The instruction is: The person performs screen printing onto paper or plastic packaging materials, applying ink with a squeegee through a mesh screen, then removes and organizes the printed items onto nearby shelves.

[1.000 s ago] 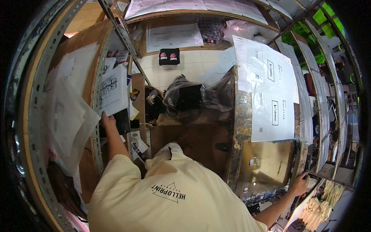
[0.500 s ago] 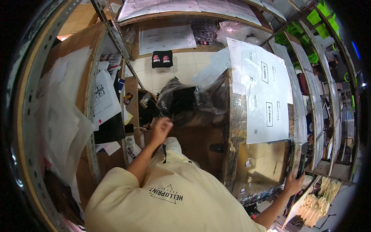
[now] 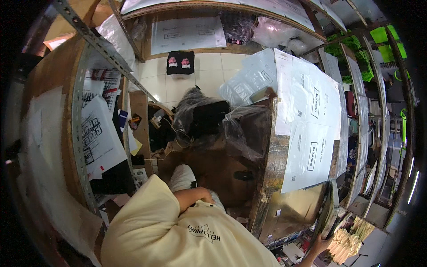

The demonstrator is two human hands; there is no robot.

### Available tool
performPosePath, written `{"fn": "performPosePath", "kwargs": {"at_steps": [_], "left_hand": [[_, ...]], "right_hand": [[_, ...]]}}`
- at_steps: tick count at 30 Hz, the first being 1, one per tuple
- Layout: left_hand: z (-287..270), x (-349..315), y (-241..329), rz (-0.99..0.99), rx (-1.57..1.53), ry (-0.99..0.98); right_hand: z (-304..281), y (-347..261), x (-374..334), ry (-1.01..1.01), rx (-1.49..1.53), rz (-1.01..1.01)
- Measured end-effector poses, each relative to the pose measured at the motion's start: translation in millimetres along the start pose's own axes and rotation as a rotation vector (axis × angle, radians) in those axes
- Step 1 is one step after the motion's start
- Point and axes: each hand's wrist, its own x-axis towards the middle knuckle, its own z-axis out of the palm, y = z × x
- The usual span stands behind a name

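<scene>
My left hand (image 3: 206,196) rests close to my body, by the hem of my cream T-shirt (image 3: 178,233) and over my light trousers (image 3: 182,175). Its fingers are mostly hidden. At the lower right, my right hand (image 3: 321,244) grips the lower end of a flat, dark-edged panel (image 3: 329,213), seen nearly edge-on. That panel stands tilted beside a wooden-sided bench with a shiny, yellowish surface (image 3: 296,207). White printed sheets (image 3: 307,155) cover the bench top further off.
Ahead on the tiled floor (image 3: 151,84) lies a folded black garment with pink prints (image 3: 180,62). Nearer sits a black bundle in clear plastic (image 3: 207,118). Metal-framed shelving (image 3: 80,151) holding papers rises at left. Bundled cream cloth (image 3: 351,240) lies at lower right.
My left hand has dropped from in front of me back to my waist. My right hand has moved nearer my body, and the panel's lower end has swung outward. My view has shifted.
</scene>
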Motion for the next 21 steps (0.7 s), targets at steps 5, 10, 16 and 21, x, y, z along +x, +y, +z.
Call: {"fn": "performPosePath", "kwargs": {"at_steps": [5, 10, 16, 21], "left_hand": [[-5, -27, -29, 0.178, -0.269, 0.172], [-5, -29, -30, 0.446, -0.54, 0.192], [-81, -67, -8, 0.154, -0.398, 0.221], [-137, -80, 39, 0.064, 0.043, 0.262]], "right_hand": [[2, 19, 1, -0.05, -0.082, -0.006], [1, -21, -3, -0.149, -0.031, -0.003], [14, -27, -33, 0.014, 0.014, -0.141], [20, -27, -29, -0.042, -0.17, 0.015]]}}
